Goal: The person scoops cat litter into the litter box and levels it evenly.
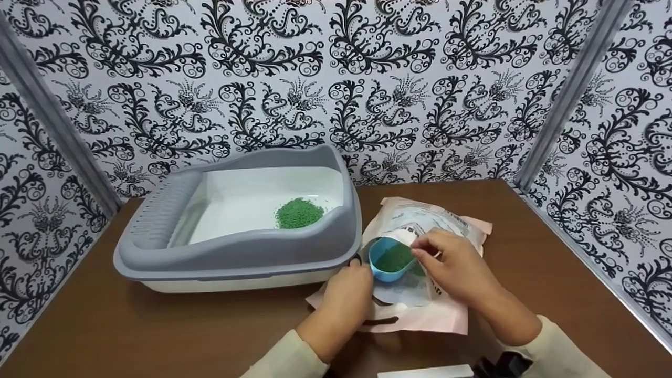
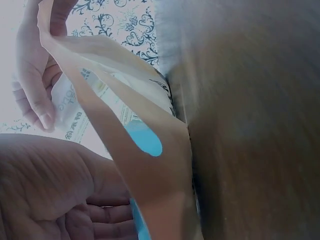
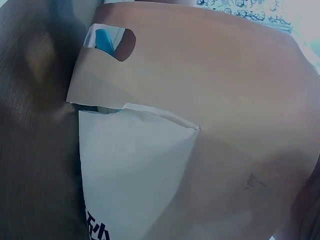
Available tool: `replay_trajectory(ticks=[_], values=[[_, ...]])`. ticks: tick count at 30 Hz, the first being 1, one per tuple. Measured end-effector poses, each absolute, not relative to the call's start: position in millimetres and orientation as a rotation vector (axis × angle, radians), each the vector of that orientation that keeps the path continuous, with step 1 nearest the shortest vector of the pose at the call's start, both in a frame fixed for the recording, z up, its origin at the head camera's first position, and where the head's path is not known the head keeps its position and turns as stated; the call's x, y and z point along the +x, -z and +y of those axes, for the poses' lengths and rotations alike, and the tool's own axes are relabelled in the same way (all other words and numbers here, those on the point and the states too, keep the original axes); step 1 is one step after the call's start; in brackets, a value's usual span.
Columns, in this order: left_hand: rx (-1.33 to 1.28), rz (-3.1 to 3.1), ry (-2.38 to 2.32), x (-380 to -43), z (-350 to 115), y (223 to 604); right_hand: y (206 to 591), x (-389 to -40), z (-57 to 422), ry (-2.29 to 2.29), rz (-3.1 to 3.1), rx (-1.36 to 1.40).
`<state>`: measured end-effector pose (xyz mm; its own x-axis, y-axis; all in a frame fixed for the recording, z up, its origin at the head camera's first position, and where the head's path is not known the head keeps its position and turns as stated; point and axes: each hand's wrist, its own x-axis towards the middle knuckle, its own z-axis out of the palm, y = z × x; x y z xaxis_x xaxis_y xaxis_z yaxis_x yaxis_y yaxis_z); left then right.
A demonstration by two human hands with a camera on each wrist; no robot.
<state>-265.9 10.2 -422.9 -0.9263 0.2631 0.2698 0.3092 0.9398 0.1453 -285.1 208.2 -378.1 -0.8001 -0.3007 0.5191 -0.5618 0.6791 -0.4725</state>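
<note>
My left hand (image 1: 350,294) grips a light blue scoop (image 1: 385,247) by its handle. Green litter pellets (image 1: 395,259) lie in the cup, which is at the torn mouth of a pale pink and white bag (image 1: 441,317). With thumb and fingertips, my right hand (image 1: 458,265) pinches the bag's edge beside the cup. In the left wrist view, blue shows through the handle slot of the bag (image 2: 165,185). The bag (image 3: 225,75) fills most of the right wrist view and covers the right hand's fingers there.
Left of the bag stands a grey-rimmed white litter box (image 1: 231,257) with a heap of green pellets (image 1: 299,213) inside. Its right end comes close to the left hand. A white object (image 1: 426,372) lies at the near table edge. Patterned walls (image 1: 273,79) enclose the brown table (image 1: 210,331).
</note>
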Motion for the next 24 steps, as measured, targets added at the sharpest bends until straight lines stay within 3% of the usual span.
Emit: replay_trajectory(ticks=[24], values=[[-0.507, -2.885, 0.375, -248.2, -22.0, 419.7, 380.9, -285.2, 206.8, -0.927, -2.496, 0.696]])
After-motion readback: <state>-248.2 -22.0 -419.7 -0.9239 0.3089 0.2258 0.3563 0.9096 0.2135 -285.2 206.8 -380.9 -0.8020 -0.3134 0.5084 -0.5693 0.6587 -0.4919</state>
